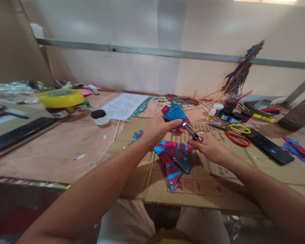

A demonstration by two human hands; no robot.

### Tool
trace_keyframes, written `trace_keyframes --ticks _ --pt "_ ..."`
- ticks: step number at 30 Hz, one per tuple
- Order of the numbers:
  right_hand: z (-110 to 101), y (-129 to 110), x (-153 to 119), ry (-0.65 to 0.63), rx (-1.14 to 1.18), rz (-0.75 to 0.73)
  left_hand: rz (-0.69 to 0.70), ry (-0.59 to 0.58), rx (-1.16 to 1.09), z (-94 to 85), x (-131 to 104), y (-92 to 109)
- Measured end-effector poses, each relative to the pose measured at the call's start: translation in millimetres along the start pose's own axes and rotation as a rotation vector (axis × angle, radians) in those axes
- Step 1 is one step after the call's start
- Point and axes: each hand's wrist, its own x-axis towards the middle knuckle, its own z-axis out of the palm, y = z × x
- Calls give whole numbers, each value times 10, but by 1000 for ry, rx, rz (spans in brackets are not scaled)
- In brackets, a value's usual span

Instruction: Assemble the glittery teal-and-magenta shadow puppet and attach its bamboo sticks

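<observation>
I have left fingers (177,123) pinching the painted piece (176,112), right fingers (197,145) gripping the metal tool (192,132) — a slip this close could nip me.

On the flat brown cardboard sheet (156,191) before you, you can make out "3646" and "7990" among dark Chinese characters (182,136); nearer you are red square-framed pictorial signs (194,187). Labels on the small black-lidded paint jars (235,120) are too blurred to read.

The held piece (176,112) is blue and crimson, the lower piece (172,166) striped crimson and blue, the tape (61,100) yellow, the phone (268,146) black.
</observation>
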Motion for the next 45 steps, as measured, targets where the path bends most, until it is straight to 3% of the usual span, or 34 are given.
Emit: trace_keyframes --ticks 8,16,26,30,35,39,42,45 --pt "131 41 6 75 28 -61 24 -25 -58 4 -11 52" --pt "26 58 3 130 -173 -148 38 -69 -1 -43 7 -23" --pt "161 228 -13 317 -333 -165 22 -129 144 -73 23 -142" --pt "194 208 -34 353 -402 -101 50 -95 155 -81 7 -184" --pt "232 160 -63 420 -399 -36 58 -124 180 -55 -37 -140" --pt "262 173 -62 480 -408 -98 13 -148 194 -19 -80 -110" --pt "243 166 -41 480 -405 -119 13 -113 108 18 -78 -150" --pt "150 166 2 470 -443 -96 36 53 -68 27 -20 -196"
